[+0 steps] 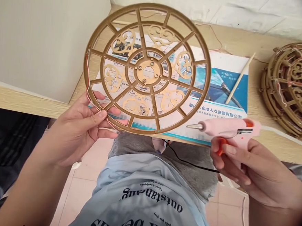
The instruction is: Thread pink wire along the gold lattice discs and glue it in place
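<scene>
Two bare hands were at work at the edge of a pale wooden worktop (255,86), one steadying a round bronze-brown frame (139,72), the other gripping a pink glue gun (227,128). The left hand (88,122) was partly closed on the lower left of the frame's rim, its thumb on the near side and its fingers spread behind. A thin red-and-white wire (87,88) followed the rim's left side and ran down under that thumb. The frame, spoked and set with curling heart-shaped scrolls, was tilted up above the worktop's front edge.

The right hand (240,160) was wrapped around the glue gun's handle, a finger at the orange trigger (220,147); whether the trigger was pressed, I could not tell. The gun's metal nozzle (194,126) pointed towards the frame, near its lower right rim but apart from it.

Behind the frame, a printed blue-and-white sheet (219,59) lay on the worktop with a pale stick (240,79) resting aslant on its right side. Farther right stood a stack of similar frames (269,80), with wires strung across the top one. The worker wore a light blue lettered shirt (142,167), and a black cord (189,163) crossed the grey legwear (135,146) below.
</scene>
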Demonstrator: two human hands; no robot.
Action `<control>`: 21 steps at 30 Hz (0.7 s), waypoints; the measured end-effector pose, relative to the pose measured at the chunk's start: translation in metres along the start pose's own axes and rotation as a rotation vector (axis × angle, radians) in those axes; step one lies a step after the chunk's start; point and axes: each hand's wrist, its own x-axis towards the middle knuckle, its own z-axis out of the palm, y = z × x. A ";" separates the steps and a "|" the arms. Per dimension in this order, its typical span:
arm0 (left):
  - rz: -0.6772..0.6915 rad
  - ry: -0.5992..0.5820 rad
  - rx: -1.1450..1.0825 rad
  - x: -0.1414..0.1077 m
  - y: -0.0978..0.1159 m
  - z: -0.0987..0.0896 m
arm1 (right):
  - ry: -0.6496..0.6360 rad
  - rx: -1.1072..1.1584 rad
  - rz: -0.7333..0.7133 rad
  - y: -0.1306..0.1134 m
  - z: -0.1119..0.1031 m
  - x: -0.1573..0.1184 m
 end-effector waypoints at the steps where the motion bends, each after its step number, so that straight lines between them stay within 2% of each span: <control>1: -0.004 -0.010 0.007 0.000 -0.001 -0.002 | -0.008 -0.004 0.054 0.002 0.003 -0.001; 4: -0.023 -0.028 0.023 0.000 -0.006 -0.009 | 0.018 -0.039 0.210 0.011 0.012 -0.004; 6: -0.024 -0.032 0.032 0.000 -0.009 -0.012 | 0.022 -0.059 0.256 0.017 0.016 -0.004; 14: -0.028 -0.052 0.039 -0.002 -0.011 -0.017 | 0.083 -0.166 0.245 0.027 0.021 -0.005; 21: 0.001 -0.089 0.023 0.001 -0.016 -0.022 | 0.065 -0.257 0.218 0.021 0.018 -0.006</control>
